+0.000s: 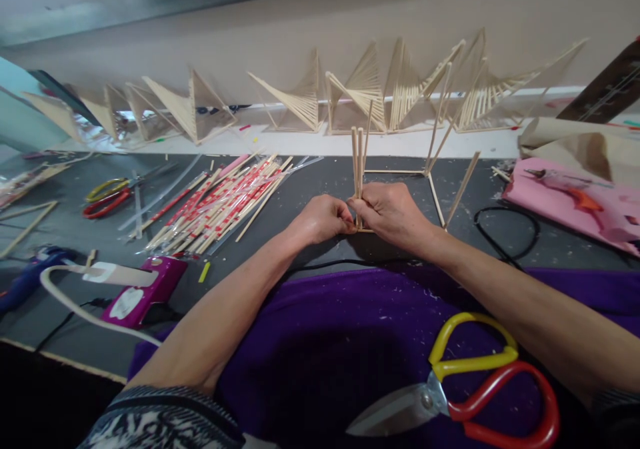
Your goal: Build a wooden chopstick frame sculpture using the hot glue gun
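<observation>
A frame of thin wooden sticks (436,199) stands on the grey table in front of me, with some sticks lying flat and others rising from its corners. My right hand (393,212) is closed round the lower part of several upright wooden sticks (357,152) at the frame's near left corner. Against the foot of the same sticks, my left hand (327,219) is pinched closed. Its fingertips touch the corner, and what lies between them is hidden. The two hands almost meet there.
Left of my hands lies a pile of wrapped chopsticks (225,199). Scissors (107,196) and a magenta power strip (145,289) are farther left. More scissors (440,396) rest on the purple cloth (320,316). A glue gun (575,192) lies right; stick models (295,96) line the back.
</observation>
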`<state>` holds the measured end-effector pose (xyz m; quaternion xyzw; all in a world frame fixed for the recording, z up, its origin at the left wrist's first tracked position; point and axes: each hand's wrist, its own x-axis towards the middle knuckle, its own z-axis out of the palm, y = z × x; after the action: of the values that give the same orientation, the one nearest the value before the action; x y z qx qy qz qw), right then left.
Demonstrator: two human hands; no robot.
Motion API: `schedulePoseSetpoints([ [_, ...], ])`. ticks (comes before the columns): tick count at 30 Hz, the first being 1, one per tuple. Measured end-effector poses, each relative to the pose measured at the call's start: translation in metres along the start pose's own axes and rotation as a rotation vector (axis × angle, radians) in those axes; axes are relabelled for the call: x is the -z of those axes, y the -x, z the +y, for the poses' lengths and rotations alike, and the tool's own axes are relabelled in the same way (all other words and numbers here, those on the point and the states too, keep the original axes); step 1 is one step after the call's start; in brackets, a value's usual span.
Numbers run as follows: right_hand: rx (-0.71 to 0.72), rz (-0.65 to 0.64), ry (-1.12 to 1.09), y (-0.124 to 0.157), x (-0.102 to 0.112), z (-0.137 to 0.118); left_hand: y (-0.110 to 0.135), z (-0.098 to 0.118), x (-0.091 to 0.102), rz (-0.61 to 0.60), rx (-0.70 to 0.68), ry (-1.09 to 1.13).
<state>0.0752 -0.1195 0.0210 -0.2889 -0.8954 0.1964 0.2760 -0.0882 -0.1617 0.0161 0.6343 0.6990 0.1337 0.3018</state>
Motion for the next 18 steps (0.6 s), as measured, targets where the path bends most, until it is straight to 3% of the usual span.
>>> schedulePoseSetpoints([
  [10, 0.021, -0.019, 0.001, 0.002, 0.006, -0.001, -0.003, -0.011, 0.003, -0.143, -0.078, 0.17],
  [18, -0.049, 0.039, 0.054, 0.003, 0.011, -0.005, -0.001, -0.007, 0.006, -0.128, -0.048, 0.247],
])
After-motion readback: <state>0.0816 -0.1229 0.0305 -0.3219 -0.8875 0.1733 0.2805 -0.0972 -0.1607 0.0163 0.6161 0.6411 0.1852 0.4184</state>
